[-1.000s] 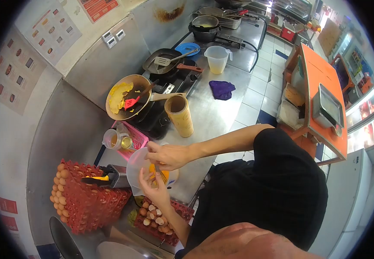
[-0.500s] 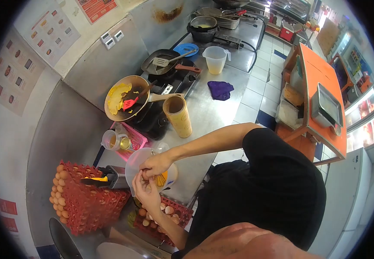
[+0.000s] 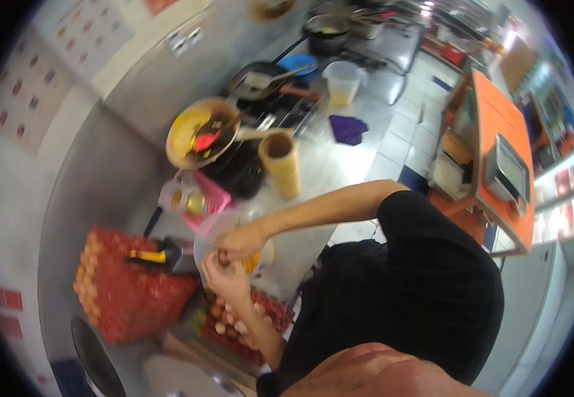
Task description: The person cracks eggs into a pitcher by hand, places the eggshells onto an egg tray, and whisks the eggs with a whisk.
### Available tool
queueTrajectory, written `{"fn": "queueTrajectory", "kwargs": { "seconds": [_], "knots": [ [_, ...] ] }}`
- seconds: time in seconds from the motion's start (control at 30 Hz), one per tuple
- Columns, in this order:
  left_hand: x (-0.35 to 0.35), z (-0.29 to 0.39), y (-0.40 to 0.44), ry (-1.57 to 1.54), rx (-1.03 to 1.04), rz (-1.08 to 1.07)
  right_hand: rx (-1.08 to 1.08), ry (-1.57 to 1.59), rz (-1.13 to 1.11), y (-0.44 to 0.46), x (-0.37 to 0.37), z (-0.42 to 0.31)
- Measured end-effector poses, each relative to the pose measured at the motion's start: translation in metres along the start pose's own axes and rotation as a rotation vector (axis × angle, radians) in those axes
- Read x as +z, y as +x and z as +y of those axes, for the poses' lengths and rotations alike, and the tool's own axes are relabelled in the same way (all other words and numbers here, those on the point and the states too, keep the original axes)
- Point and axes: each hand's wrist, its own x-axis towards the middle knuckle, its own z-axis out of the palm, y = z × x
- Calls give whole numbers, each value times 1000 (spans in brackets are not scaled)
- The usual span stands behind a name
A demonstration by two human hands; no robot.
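Both hands are together over a translucent plastic container [image 3: 205, 239] with orange-yellow egg inside. Reaching in from above, my right hand [image 3: 243, 241] has its fingers closed on a brown egg [image 3: 222, 257]. My left hand [image 3: 228, 280] pinches the same egg from below, and fingers cover most of it. Whether the shell is cracked cannot be made out. Just below the container, a red egg tray [image 3: 275, 306] carries eggs and pale shells. A tall stack of red egg trays [image 3: 134, 284] with brown eggs stands to the left.
Behind the container are a pink basket [image 3: 215, 195], a cardboard-like cylinder [image 3: 280, 169] and a frying pan [image 3: 179, 159] with yellow egg and a red spatula. A measuring jug [image 3: 343, 83] and purple cloth [image 3: 348, 130] lie farther along the counter. An orange table [image 3: 498, 112] stands across the aisle.
The view has shifted slightly and blurred, with counter items appearing a little farther right. Both hands remain on the egg over the container.
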Motion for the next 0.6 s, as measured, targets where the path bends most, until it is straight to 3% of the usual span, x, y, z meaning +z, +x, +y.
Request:
{"fn": "queueTrajectory", "kwargs": {
  "seconds": [0.07, 0.2, 0.27, 0.37, 0.47, 0.6],
  "knots": [
    [1, 0, 2, 5, -23, -10, -235, -101, -37, -5, -12, 0],
    [-21, 17, 11, 151, 57, -85, -60, -560, -21, -17, -33, -25],
    [-32, 16, 11, 268, 58, -129, -211, -654, 275, -20, -36, -28],
    [-42, 13, 10, 300, 33, -118, -53, -700, 223, -28, -44, -35],
    [-43, 10, 8, 68, -97, -18, -45, -656, 345, -28, -40, -44],
    [-22, 22, -3, -381, -247, 146, 120, -26, 355, -22, -15, -54]
  ]
}}
